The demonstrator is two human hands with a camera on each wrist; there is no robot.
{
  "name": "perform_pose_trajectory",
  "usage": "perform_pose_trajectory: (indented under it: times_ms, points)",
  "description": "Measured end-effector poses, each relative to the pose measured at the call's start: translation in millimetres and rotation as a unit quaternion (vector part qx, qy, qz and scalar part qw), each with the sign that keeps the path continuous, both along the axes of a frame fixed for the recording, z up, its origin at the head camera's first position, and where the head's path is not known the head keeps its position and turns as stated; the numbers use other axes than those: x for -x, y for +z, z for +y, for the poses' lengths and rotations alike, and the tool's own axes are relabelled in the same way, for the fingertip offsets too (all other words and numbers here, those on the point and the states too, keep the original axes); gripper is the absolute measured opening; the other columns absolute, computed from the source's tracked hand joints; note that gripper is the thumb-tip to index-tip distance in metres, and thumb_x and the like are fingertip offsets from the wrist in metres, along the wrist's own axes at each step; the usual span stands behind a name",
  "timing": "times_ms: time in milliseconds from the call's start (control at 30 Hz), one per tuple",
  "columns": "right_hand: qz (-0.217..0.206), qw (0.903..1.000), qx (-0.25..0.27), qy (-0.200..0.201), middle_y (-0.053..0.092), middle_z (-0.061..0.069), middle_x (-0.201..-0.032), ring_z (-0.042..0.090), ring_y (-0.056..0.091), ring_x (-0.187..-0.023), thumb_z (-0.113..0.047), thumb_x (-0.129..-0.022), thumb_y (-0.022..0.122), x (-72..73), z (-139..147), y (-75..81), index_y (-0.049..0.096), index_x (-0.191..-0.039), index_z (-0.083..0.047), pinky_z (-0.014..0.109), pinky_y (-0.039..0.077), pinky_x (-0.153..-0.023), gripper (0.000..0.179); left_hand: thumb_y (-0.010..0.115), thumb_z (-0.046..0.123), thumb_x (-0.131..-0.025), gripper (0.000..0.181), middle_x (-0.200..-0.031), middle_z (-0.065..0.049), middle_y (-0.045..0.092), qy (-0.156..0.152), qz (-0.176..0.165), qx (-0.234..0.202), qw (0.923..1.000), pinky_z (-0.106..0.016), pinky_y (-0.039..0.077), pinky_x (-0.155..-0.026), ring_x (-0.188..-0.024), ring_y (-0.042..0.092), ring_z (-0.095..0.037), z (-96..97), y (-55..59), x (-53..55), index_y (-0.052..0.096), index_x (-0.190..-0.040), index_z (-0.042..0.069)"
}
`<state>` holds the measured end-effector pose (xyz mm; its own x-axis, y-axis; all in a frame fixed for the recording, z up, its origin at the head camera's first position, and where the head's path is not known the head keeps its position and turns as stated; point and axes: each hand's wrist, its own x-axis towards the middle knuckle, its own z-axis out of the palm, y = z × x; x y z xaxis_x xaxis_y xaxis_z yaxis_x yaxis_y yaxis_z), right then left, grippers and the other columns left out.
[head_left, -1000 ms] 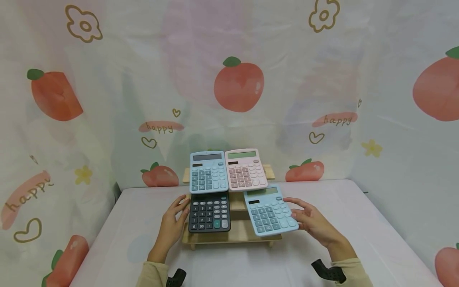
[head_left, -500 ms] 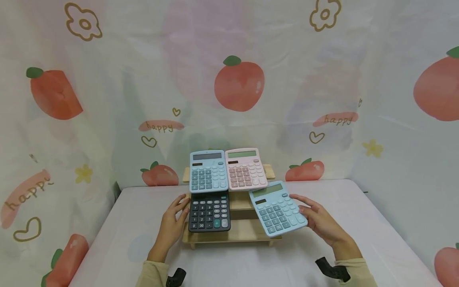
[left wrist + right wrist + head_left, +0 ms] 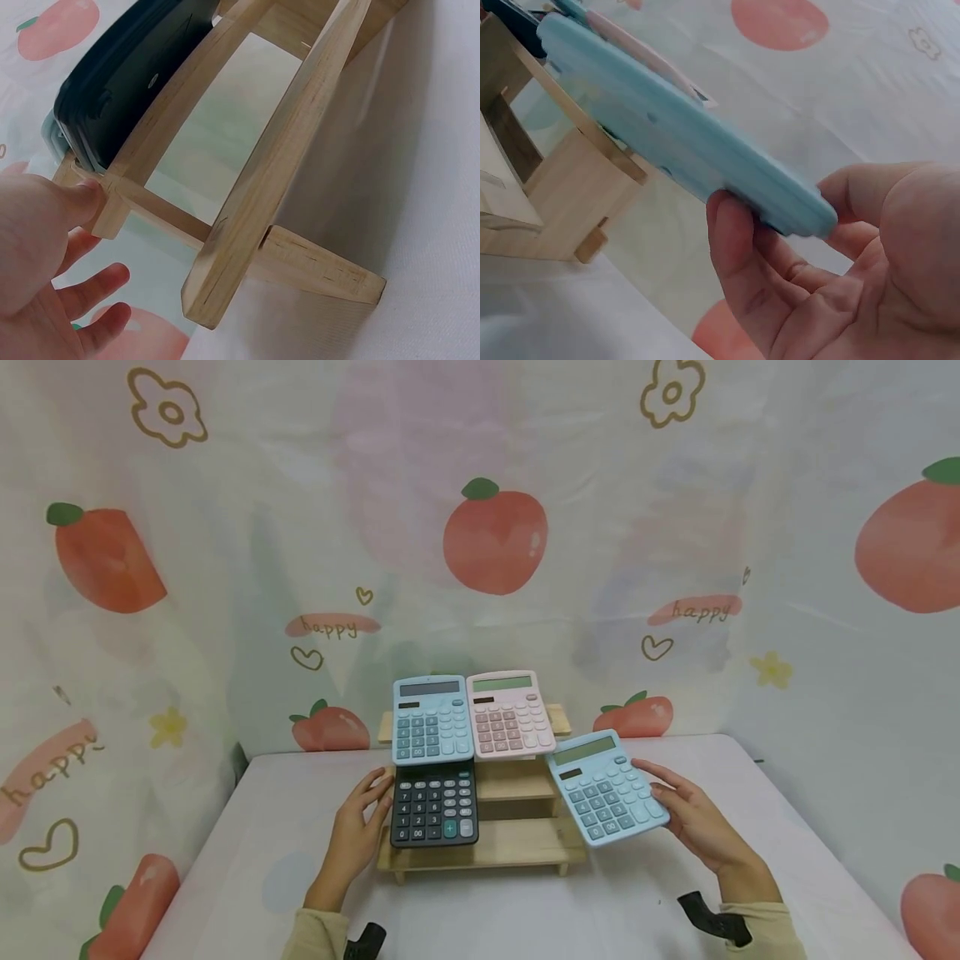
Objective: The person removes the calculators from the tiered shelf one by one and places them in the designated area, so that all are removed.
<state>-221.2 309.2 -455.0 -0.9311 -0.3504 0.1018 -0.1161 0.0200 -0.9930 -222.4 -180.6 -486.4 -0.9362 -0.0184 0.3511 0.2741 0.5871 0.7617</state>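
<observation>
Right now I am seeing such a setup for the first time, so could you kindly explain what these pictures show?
There is no machine, only a person's bare left hand and right hand. The wide picture comes from a camera worn on the head; the other two come from cameras worn on the wrists, each watching its own hand. On the white table stands a stepped wooden rack. It bears an upper blue calculator beside a pink calculator, with a black calculator below the blue one. The left hand touches the rack's left end, while the right hand holds a lower blue calculator, tilted, at the right end.
</observation>
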Motion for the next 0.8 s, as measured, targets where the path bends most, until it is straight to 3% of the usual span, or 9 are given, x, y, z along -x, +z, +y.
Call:
perform_pose_trajectory:
  times_ms: [400, 800]
  points:
    - [-0.016, 0.9971, 0.010, -0.073, 0.052, -0.023, -0.132, -0.006, 0.063, -0.111, -0.025, -0.111, 0.037, -1.6, 12, -5.5, 0.014, -0.162, -0.005, 0.015, 0.054, -0.091, 0.059, 0.059, 0.009, -0.102, 0.038, -0.154, -0.017, 0.049, -0.001, 0.007, 0.004, 1.0000, -0.058, 0.036, -0.117, -0.146, 0.042, -0.040, -1.2, -1.2, 1.3, 0.060, -0.138, -0.001]
    - [-0.054, 0.9856, 0.039, -0.155, 0.047, -0.019, -0.129, -0.010, 0.061, -0.108, -0.021, -0.111, 0.034, 14.1, 8, -30.4, 0.016, -0.162, -0.003, 0.012, 0.054, -0.090, 0.056, 0.059, 0.008, -0.101, 0.037, -0.153, -0.017, 0.050, 0.003, 0.008, 0.001, 1.0000, -0.059, 0.036, -0.116, -0.145, 0.043, -0.040, -1.0, -2.5, 1.4, 0.061, -0.137, -0.001]
